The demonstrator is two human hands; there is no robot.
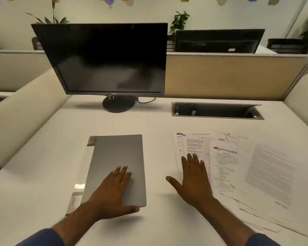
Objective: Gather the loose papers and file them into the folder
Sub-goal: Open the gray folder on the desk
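A grey folder (119, 157) lies flat on the white desk (43, 174), left of centre, on top of a clear plastic sleeve with an orange label (74, 203). My left hand (114, 190) rests flat on the folder's near part, fingers straight, thumb at its front edge. Several loose printed papers (247, 167) lie fanned out on the desk to the right. My right hand (194, 178) lies flat with spread fingers, its fingertips on the leftmost sheet (190, 144).
A dark monitor (105, 59) on a round stand (118, 103) stands behind the folder. An open cable hatch (217, 110) is set into the desk behind the papers. Padded partitions rise at both sides and at the back.
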